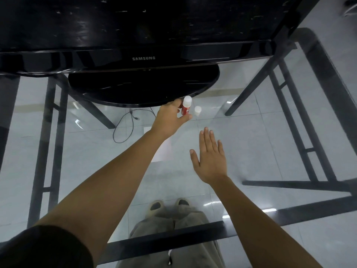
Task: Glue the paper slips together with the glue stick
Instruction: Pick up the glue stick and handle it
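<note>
On a clear glass tabletop [270, 144], the left hand [170, 117] grips a red, white-capped glue stick [186, 108]; the right hand [209, 161] is flat and empty. A loose pinch could drop it.

paper slip [164, 151] partly under left forearm [116, 180], monitor [135, 26] top cut off

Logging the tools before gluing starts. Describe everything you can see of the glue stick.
The glue stick is a small plastic-looking cylinder: red printed body, white cap on. It stands nearly upright by the front edge of the monitor base, over the glass table. The left hand curls its grip round the red body. A pale twin beside it looks like a reflection.
</note>
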Action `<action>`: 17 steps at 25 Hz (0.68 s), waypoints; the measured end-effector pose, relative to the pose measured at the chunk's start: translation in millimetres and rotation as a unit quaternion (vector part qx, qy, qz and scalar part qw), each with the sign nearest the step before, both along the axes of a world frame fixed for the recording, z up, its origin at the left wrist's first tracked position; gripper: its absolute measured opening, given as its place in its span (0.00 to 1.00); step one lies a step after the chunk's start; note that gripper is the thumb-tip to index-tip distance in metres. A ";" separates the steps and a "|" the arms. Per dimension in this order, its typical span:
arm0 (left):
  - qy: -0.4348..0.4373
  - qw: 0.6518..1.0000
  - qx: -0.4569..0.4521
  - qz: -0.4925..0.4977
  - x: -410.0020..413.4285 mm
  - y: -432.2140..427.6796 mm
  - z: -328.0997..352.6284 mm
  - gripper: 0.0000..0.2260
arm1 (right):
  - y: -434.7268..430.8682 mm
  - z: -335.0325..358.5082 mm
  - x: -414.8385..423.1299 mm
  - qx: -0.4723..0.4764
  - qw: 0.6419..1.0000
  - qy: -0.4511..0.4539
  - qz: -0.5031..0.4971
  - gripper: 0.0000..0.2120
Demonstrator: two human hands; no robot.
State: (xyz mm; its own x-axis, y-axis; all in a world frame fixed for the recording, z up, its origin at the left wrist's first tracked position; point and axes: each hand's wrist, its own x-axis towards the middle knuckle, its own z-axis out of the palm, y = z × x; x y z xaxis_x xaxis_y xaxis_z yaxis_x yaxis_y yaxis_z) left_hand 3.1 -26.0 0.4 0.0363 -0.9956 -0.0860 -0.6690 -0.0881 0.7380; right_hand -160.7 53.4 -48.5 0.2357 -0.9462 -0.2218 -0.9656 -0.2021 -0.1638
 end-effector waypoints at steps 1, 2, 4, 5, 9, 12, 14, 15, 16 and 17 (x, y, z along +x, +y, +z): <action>0.000 1.000 -0.004 0.000 -0.7 -0.7 -1.0 0.20 | 0.3 -0.7 0.1 -0.001 1.000 0.003 0.000 0.32; -0.001 1.000 -0.007 0.000 -1.4 -1.1 -1.9 0.18 | 1.2 -1.5 -0.1 0.000 1.000 0.007 0.001 0.32; 0.002 1.000 -0.014 0.005 -3.2 -1.5 -3.2 0.15 | 2.6 -2.9 -1.0 -0.001 1.000 0.009 0.003 0.32; 0.003 1.000 -0.018 0.010 -4.4 -1.7 -3.4 0.14 | 1.8 -3.9 -1.3 -0.002 1.000 0.008 0.002 0.32; 0.016 1.000 -0.002 0.024 -5.3 5.0 -1.7 0.15 | -0.2 -7.6 -5.4 0.013 1.000 -0.004 0.011 0.31; 0.043 0.999 0.020 0.022 0.8 17.1 7.6 0.13 | 0.7 1.8 -9.2 0.024 0.998 -0.066 -0.003 0.29; 0.048 0.999 0.013 0.018 9.1 23.0 22.9 0.12 | -6.6 20.8 -4.2 -0.021 0.990 -0.136 -0.026 0.27; 0.053 0.998 0.008 0.019 13.3 26.2 32.3 0.11 | -12.6 34.0 0.6 -0.044 0.984 -0.169 -0.036 0.26; 0.063 0.998 0.002 0.022 17.3 29.1 43.1 0.12 | -20.2 49.3 6.3 -0.062 0.977 -0.200 -0.042 0.25; 0.079 0.996 0.000 0.028 21.0 31.9 53.3 0.13 | -28.4 64.4 11.9 -0.072 0.970 -0.228 -0.046 0.24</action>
